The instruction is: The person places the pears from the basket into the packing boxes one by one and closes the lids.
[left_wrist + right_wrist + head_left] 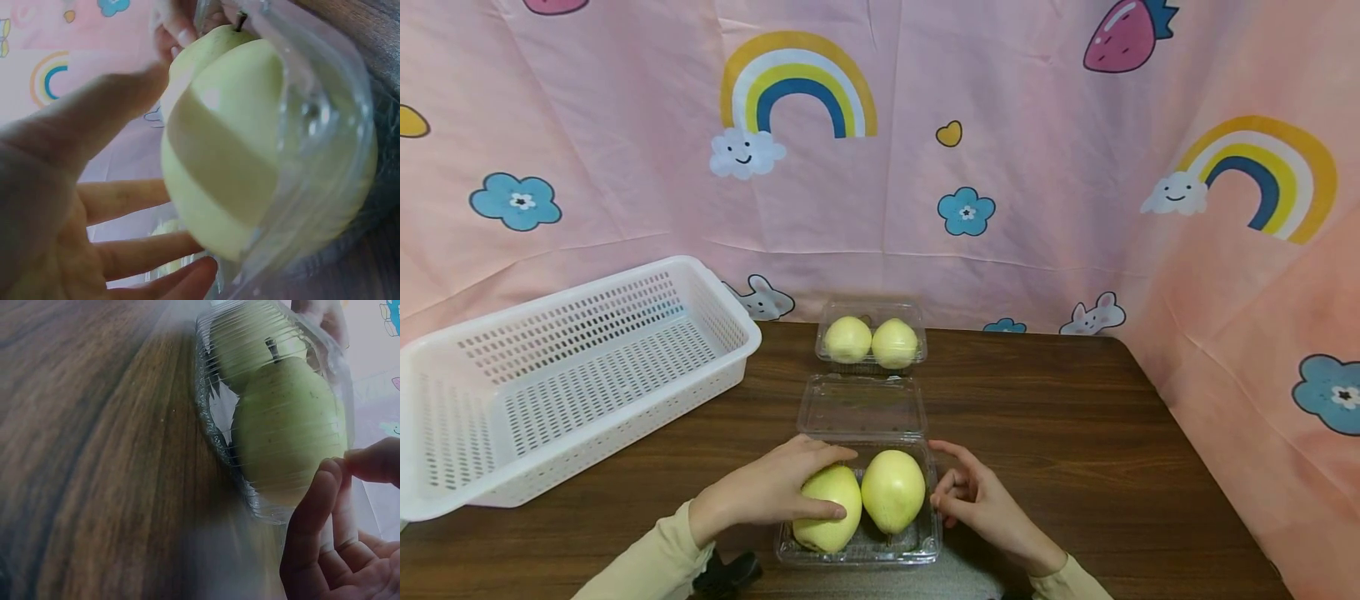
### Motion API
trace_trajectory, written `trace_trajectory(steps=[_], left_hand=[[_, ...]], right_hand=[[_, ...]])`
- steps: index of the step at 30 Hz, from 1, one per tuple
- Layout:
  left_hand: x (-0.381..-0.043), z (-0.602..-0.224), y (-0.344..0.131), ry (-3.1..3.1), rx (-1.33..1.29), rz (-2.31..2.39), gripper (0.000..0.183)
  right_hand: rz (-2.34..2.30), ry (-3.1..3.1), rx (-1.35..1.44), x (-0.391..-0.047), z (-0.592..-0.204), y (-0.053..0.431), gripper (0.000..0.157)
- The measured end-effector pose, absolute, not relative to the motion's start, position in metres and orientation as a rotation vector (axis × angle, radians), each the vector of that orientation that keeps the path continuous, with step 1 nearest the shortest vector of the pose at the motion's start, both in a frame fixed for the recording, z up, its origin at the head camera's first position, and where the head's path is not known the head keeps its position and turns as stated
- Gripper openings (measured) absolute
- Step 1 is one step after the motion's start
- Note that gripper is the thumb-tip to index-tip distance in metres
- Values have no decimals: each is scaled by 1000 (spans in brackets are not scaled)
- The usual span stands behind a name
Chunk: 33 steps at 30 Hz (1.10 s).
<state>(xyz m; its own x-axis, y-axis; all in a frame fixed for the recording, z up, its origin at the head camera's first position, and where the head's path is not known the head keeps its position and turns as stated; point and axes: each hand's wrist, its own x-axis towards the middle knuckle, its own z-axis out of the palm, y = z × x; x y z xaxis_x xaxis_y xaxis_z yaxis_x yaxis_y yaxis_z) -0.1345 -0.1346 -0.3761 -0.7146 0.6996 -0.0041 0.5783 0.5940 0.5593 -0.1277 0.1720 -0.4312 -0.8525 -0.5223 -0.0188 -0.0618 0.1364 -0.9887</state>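
Observation:
In the head view, a clear plastic clamshell box [910, 552] sits at the table's near side, its lid [861, 407] folded back away from me. Two yellow-green pears lie side by side in it. Around the left pear [829, 527], my left hand [767, 490] has its thumb in front and fingers behind. The right pear [893, 490] touches it, stem towards me. At the box's right wall, my right hand [983, 507] pinches the rim between thumb and finger, plainest in the right wrist view, where the pear [284, 431] shows through the ribbed plastic.
Behind the open lid stands another clear box [871, 312] with two pears [895, 343] inside. A white perforated basket [617, 425] takes up the left of the dark wooden table [1045, 417]. A patterned pink cloth [1037, 275] hangs behind and along the right.

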Motion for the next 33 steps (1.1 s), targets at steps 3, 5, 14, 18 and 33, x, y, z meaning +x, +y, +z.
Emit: trace_trajectory(steps=[3, 5, 14, 18, 33], left_hand=[[-135, -373, -140, 2609, 1050, 852, 58], [-136, -372, -144, 2625, 1043, 899, 54], [-146, -375, -159, 2695, 975, 1195, 31], [-151, -378, -165, 2676, 846, 1253, 29], [-162, -401, -185, 2744, 589, 1296, 23]], right_hand=[[-1767, 2063, -564, -127, -431, 172, 66], [-1768, 2062, -566, -127, -432, 171, 66], [-1780, 2052, -555, -127, -433, 171, 66], [-1782, 2053, -548, -128, -433, 171, 65], [-1800, 2102, -471, -131, -434, 169, 55]])
